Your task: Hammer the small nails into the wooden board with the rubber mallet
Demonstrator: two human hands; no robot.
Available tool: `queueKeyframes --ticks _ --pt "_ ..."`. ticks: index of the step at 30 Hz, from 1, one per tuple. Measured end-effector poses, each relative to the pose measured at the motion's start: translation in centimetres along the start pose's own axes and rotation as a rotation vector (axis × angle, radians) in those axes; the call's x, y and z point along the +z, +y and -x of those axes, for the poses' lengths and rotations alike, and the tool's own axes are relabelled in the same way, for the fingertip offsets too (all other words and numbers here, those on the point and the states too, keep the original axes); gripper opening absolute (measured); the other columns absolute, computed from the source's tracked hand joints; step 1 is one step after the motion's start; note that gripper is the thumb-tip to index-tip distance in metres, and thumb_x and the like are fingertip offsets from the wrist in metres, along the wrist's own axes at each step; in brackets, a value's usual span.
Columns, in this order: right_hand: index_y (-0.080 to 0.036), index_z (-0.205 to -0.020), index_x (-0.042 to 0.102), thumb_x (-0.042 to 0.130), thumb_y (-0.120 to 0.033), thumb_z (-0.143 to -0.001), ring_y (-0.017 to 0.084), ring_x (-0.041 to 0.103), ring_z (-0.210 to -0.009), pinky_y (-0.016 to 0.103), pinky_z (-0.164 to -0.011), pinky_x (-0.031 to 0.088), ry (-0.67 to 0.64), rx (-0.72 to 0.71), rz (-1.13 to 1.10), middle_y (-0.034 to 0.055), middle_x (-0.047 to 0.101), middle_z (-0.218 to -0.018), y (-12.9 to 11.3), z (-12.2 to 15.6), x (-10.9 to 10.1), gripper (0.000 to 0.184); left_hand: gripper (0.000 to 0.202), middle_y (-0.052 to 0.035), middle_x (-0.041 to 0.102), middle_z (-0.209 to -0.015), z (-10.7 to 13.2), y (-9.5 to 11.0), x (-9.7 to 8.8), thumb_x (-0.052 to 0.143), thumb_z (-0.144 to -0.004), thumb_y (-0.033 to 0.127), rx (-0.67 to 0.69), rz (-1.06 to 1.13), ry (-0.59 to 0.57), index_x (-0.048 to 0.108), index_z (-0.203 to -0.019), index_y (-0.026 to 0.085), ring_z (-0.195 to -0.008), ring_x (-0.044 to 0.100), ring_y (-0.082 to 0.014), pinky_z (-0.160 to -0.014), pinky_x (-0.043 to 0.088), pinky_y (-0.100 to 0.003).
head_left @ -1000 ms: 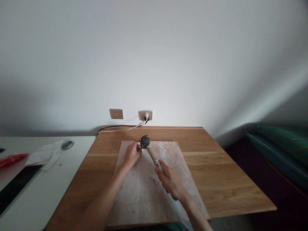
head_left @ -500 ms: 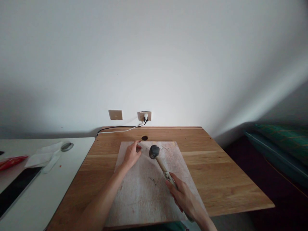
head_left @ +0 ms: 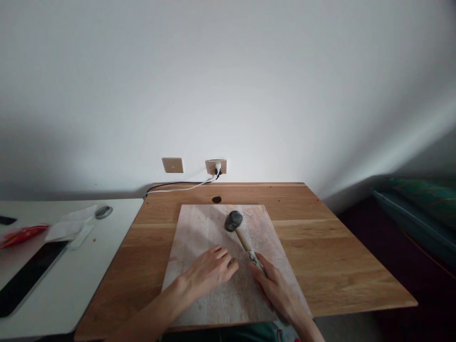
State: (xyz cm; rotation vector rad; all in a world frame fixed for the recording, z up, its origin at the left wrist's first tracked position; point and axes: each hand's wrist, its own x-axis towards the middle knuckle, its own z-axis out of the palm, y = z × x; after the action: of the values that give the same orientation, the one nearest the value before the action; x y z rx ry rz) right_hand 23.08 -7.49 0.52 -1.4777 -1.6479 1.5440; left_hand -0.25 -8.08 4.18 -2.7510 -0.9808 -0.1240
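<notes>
A pale worn board lies on the wooden table. My right hand is closed round the wooden handle of a hammer, whose dark head rests on the board near its far edge. My left hand lies low on the board's middle, fingers reaching right and curled at the tips beside a small dark nail. Whether it grips the nail I cannot tell. Tiny nails stand in the board by the hammer head.
A round hole pierces the table behind the board. Wall sockets with a white and a black cable sit behind. A white desk at left carries papers, a red packet, a dark tablet and a round disc.
My left hand left the board's far edge and came back to the middle beside a loose nail. The hammer head dropped onto the board, further right than a second ago.
</notes>
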Motion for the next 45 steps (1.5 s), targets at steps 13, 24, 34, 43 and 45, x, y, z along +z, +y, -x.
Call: queueKeyframes --ticks 13,24,34,43,45 --pt "-0.013 -0.146 0.055 0.044 -0.067 -0.099 0.01 0.041 -0.039 0.02 -0.034 0.029 0.024 0.038 0.06 -0.0084 0.048 -0.059 -0.2 0.1 0.1 0.072 0.017 -0.0015 0.08 -0.089 0.2 -12.4 5.6 0.065 -0.081 0.009 -1.067 0.678 0.491 0.074 -0.09 0.021 -0.073 0.07 -0.0167 -0.077 0.055 -0.029" --pt "-0.012 -0.143 0.061 0.044 -0.061 -0.102 0.013 0.043 -0.044 0.021 -0.039 0.033 0.028 0.024 0.065 -0.0063 0.048 -0.06 -1.1 0.7 -0.1 0.067 0.014 -0.0007 0.081 -0.089 0.3 -11.8 6.8 0.066 -0.084 0.014 -1.009 0.707 0.465 0.073 -0.092 0.023 -0.073 0.07 -0.0159 -0.076 0.051 -0.027" --pt "-0.015 -0.14 0.062 0.043 -0.057 -0.102 0.013 0.044 -0.043 0.02 -0.038 0.033 0.025 0.058 0.083 -0.0066 0.049 -0.058 -1.9 0.8 -0.2 0.06 0.016 -0.0011 0.08 -0.091 0.7 -11.8 7.5 0.063 -0.087 0.012 -1.036 0.669 0.452 0.072 -0.093 0.023 -0.078 0.071 -0.017 -0.077 0.05 -0.028" --pt "-0.016 -0.146 0.06 0.043 -0.06 -0.102 0.014 0.046 -0.044 0.023 -0.04 0.035 0.054 0.052 0.095 -0.0046 0.052 -0.06 -0.8 0.6 0.0 0.065 0.023 -0.0037 0.077 -0.097 0.5 -11.5 7.3 0.062 -0.085 0.004 -0.916 0.57 0.447 0.073 -0.094 0.022 -0.087 0.072 -0.0187 -0.084 0.054 -0.031" --pt "-0.018 -0.146 0.06 0.046 -0.063 -0.101 0.015 0.047 -0.044 0.023 -0.04 0.035 0.053 0.046 0.08 -0.0039 0.055 -0.062 -0.6 0.6 -0.1 0.066 0.022 -0.003 0.076 -0.093 0.3 -11.5 7.2 0.063 -0.084 0.003 -0.925 0.581 0.445 0.073 -0.092 0.022 -0.085 0.071 -0.0182 -0.083 0.054 -0.03"
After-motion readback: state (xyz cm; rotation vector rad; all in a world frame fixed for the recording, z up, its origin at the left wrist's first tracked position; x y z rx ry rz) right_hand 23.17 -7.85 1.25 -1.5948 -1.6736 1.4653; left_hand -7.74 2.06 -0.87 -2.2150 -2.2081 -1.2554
